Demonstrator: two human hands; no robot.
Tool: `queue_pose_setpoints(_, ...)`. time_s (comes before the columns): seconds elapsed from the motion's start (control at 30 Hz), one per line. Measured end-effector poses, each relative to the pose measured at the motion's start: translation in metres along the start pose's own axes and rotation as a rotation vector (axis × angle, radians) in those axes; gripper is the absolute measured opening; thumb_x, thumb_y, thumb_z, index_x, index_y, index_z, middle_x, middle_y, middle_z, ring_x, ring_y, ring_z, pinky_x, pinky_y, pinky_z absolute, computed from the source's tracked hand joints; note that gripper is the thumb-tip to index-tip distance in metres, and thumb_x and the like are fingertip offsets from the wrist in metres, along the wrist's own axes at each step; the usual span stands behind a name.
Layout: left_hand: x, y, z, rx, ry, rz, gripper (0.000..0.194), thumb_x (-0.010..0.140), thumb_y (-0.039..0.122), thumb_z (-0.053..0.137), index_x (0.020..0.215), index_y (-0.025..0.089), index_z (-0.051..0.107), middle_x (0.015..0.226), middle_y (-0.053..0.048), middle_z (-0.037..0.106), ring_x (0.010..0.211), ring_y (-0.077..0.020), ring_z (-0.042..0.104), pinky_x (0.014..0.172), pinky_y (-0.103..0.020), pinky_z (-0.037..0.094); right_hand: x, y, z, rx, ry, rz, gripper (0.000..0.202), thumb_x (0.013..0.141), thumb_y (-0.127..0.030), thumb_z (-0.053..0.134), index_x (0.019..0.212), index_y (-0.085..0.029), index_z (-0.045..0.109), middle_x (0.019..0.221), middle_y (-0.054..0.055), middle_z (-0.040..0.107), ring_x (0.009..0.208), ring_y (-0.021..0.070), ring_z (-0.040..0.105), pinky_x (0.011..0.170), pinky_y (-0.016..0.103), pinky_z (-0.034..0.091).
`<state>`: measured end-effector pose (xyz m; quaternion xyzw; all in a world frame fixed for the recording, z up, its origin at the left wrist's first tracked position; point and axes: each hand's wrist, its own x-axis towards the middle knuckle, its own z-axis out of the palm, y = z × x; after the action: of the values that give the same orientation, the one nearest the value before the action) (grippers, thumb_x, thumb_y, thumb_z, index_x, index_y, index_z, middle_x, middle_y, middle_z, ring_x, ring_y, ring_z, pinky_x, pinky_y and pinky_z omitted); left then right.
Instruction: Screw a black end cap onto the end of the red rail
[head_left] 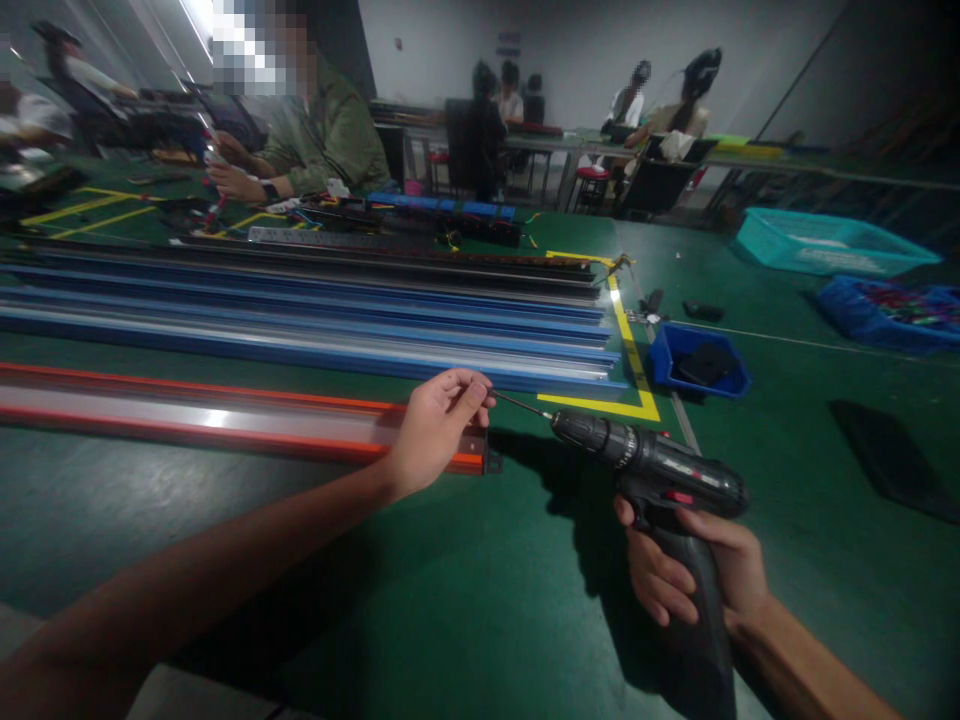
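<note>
A black power drill (667,475) is gripped by its handle in my right hand (694,570), its long thin bit pointing left. My left hand (442,425) is above the right end of an orange-edged metal rail (300,420), thumb and fingers pinched at the tip of the bit. Whatever small piece is between those fingertips is too small to make out. A black end cap (491,458) sits on the rail's end, just below my left hand. The rail lies flat on the green table (465,600).
Beyond the orange rail lie several blue rails (315,325). To the right are a small blue bin (739,375) with a black object, a teal basket (825,245), a blue tray (862,315) and a dark flat object (892,455). A person in green (337,140) works across the table.
</note>
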<state>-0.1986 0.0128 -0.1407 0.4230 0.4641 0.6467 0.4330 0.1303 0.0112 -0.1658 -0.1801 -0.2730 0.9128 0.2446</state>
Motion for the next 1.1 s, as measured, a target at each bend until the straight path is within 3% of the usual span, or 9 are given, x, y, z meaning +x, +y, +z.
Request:
queue_pose_setpoints(0.4, -0.004, -0.002, -0.003, 0.055, -0.018, 0.054, 0.027, 0.095, 0.04, 0.08, 0.102, 0.015, 0.073, 0.083, -0.002, 0.073, 0.065, -0.009, 0.065, 0.065, -0.023, 0.055, -0.001, 0.0, 0.0, -0.032, 0.038, 0.026, 0.04, 0.097, -0.051, 0.067, 0.112, -0.014, 0.073, 0.052, -0.007, 0.047, 0.036, 0.0109, 0.039, 0.05, 0.029, 0.053)
queue_pose_setpoints(0.67, -0.005, 0.013, -0.001, 0.148, -0.039, 0.052, 0.022, 0.092, 0.034, 0.081, 0.101, 0.015, 0.076, 0.081, -0.003, 0.075, 0.067, -0.0116, 0.07, 0.063, -0.024, 0.058, -0.005, -0.012, -0.008, -0.027, -0.011, 0.049, 0.048, 0.098, -0.06, 0.063, 0.115, -0.016, 0.069, 0.052, -0.01, 0.042, 0.035, 0.0094, 0.033, 0.046, 0.027, 0.049)
queue_pose_setpoints(0.97, 0.003, 0.028, -0.009, 0.508, -0.189, 0.235, 0.011, 0.091, 0.03, 0.08, 0.096, 0.021, 0.082, 0.088, -0.003, 0.079, 0.081, -0.0155, 0.072, 0.075, -0.028, 0.058, -0.013, -0.04, -0.021, -0.167, -0.003, 0.068, 0.052, 0.093, -0.061, 0.072, 0.116, -0.014, 0.07, 0.054, -0.008, 0.051, 0.037, 0.0115, 0.042, 0.049, 0.03, 0.053)
queue_pose_setpoints(1.1, 0.007, 0.026, -0.007, 0.519, -0.286, 0.212, 0.015, 0.092, 0.031, 0.08, 0.104, 0.022, 0.082, 0.097, -0.004, 0.082, 0.087, -0.0175, 0.074, 0.082, -0.031, 0.059, -0.018, -0.054, -0.026, -0.246, 0.042, 0.074, 0.051, 0.092, -0.061, 0.072, 0.115, -0.015, 0.07, 0.055, -0.007, 0.051, 0.038, 0.0121, 0.044, 0.05, 0.03, 0.052)
